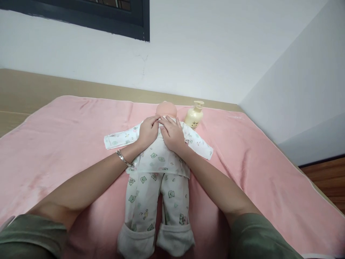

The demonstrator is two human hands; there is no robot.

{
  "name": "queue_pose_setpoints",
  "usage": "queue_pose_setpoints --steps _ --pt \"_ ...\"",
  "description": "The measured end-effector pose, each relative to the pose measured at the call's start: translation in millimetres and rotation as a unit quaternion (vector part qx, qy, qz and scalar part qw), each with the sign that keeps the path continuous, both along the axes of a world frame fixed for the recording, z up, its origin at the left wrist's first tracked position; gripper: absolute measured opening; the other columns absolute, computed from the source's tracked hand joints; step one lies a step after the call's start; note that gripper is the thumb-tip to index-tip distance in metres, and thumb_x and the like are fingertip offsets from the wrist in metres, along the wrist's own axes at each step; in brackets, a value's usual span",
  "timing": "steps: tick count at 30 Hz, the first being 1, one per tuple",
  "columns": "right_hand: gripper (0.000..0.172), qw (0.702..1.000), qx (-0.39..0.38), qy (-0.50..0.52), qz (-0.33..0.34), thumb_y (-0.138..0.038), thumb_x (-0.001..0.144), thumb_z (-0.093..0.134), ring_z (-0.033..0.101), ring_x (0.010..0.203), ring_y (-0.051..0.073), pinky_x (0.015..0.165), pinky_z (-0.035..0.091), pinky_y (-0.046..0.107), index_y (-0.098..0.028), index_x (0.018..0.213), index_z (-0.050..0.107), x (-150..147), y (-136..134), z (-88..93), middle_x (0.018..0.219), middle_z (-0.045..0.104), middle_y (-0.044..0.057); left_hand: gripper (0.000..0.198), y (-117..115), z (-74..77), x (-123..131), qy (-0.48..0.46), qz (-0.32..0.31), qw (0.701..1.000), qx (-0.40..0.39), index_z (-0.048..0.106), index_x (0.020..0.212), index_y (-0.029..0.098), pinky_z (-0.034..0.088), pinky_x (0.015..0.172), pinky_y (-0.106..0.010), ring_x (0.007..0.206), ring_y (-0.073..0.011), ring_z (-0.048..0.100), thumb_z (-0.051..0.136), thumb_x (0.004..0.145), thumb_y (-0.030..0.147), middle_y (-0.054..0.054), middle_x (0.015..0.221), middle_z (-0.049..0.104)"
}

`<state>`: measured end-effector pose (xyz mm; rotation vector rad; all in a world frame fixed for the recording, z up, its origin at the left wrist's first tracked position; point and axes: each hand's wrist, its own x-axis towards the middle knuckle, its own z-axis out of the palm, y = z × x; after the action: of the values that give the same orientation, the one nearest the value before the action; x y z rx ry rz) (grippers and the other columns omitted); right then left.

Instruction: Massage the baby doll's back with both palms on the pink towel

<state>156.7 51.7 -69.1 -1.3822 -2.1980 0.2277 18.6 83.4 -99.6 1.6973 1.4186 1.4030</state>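
A baby doll lies stretched out on a pink blanket, its smooth head away from me. It wears a white long-sleeved top and matching trousers, both printed with small green figures. My left hand rests on the upper part of the top, just below the head, its fingers extended and close together. Beside it my right hand lies flat there with fingers spread, and the fingertips of both hands meet near the neckline. The doll's neck is largely hidden by my fingers.
A pale yellow pump bottle stands right of the doll's head. The pink blanket covers most of the wooden surface. White walls rise behind and at the right, with a dark window frame at upper left.
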Motion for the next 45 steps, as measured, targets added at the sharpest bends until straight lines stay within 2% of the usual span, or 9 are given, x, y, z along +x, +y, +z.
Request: queue_pose_setpoints --steps 11,16,21,25,30,34,38,42,45 --pt "0.071 0.984 -0.054 -0.092 -0.145 -0.043 0.105 0.032 0.023 0.161 0.039 0.131 0.023 0.062 0.002 0.161 0.028 -7.7 -26.2 3.3 0.169 0.026 0.028 0.033 -8.8 -10.0 -6.7 -0.012 0.037 0.998 0.041 0.073 0.106 0.02 0.05 0.116 -0.041 0.119 -0.0213 0.067 0.043 0.093 0.027 -0.008 0.12 0.076" --pt "0.063 0.983 0.043 -0.175 0.027 -0.025 0.099 0.039 0.024 0.161 0.039 0.134 0.019 0.058 0.003 0.156 0.04 -22.4 -56.3 5.2 0.167 0.032 0.025 0.028 -10.6 -13.5 -9.5 -0.025 0.078 0.992 0.099 0.068 0.093 0.022 0.051 0.109 -0.038 0.113 -0.0203 0.066 0.041 0.095 0.027 -0.008 0.108 0.073" --pt "0.052 0.976 -0.034 -0.158 0.145 -0.028 0.103 0.036 0.027 0.162 0.03 0.134 0.016 0.063 -0.023 0.153 0.051 5.1 -10.2 16.3 0.167 0.04 0.006 0.025 -10.7 -15.6 -12.2 -0.019 0.089 0.989 0.12 0.064 0.09 0.023 0.052 0.102 -0.036 0.104 -0.0201 0.065 0.04 0.096 0.027 -0.008 0.101 0.071" --pt "0.06 0.992 -0.077 -0.102 0.008 -0.042 0.107 0.033 0.024 0.162 0.032 0.133 0.019 0.063 -0.016 0.16 0.039 25.1 18.1 21.4 0.172 0.028 0.012 0.024 -9.1 -15.6 -12.2 -0.006 0.085 0.989 0.125 0.064 0.09 0.023 0.05 0.103 -0.039 0.105 -0.0217 0.064 0.041 0.096 0.027 -0.008 0.101 0.071" --pt "0.063 0.982 -0.027 -0.155 -0.102 -0.031 0.105 0.033 0.035 0.155 0.042 0.129 0.028 0.059 0.007 0.156 0.036 -4.7 -26.1 13.9 0.163 0.036 0.032 0.022 -8.6 -15.8 -11.7 0.006 0.092 0.989 0.113 0.064 0.089 0.023 0.049 0.103 -0.04 0.106 -0.022 0.062 0.043 0.093 0.027 -0.007 0.101 0.071" --pt "0.058 0.984 0.03 -0.176 0.019 -0.024 0.102 0.04 0.027 0.159 0.041 0.13 0.022 0.065 -0.003 0.155 0.044 -15.8 -43.5 10.9 0.167 0.034 0.023 0.02 -9.1 -17.4 -12.5 -0.005 0.085 0.99 0.112 0.063 0.086 0.023 0.049 0.097 -0.039 0.101 -0.0218 0.062 0.044 0.092 0.026 -0.007 0.097 0.07" --pt "0.045 0.974 -0.042 -0.132 0.178 -0.034 0.103 0.044 0.031 0.16 0.03 0.133 0.008 0.067 -0.028 0.144 0.062 14.7 -2.8 16.3 0.165 0.042 0.004 0.017 -8.6 -18.6 -13.4 0.004 0.096 0.989 0.116 0.062 0.083 0.022 0.049 0.095 -0.039 0.098 -0.0219 0.062 0.046 0.089 0.024 -0.006 0.093 0.068" --pt "0.057 0.992 -0.084 -0.08 0.051 -0.048 0.105 0.039 0.019 0.164 0.032 0.132 0.007 0.069 -0.026 0.157 0.046 30.3 21.1 18.7 0.172 0.027 0.007 0.016 -8.4 -17.3 -12.4 0.013 0.107 0.989 0.102 0.063 0.083 0.022 0.049 0.096 -0.04 0.099 -0.0222 0.062 0.048 0.088 0.022 -0.006 0.093 0.068" --pt "0.062 0.987 -0.095 -0.11 -0.073 -0.042 0.105 0.033 0.022 0.161 0.04 0.128 0.015 0.073 -0.018 0.162 0.035 9.9 -2.9 15.6 0.172 0.024 0.016 0.016 -8.7 -16.0 -11.5 0.018 0.111 0.99 0.091 0.063 0.083 0.022 0.049 0.096 -0.041 0.099 -0.0226 0.062 0.048 0.087 0.022 -0.006 0.093 0.068"
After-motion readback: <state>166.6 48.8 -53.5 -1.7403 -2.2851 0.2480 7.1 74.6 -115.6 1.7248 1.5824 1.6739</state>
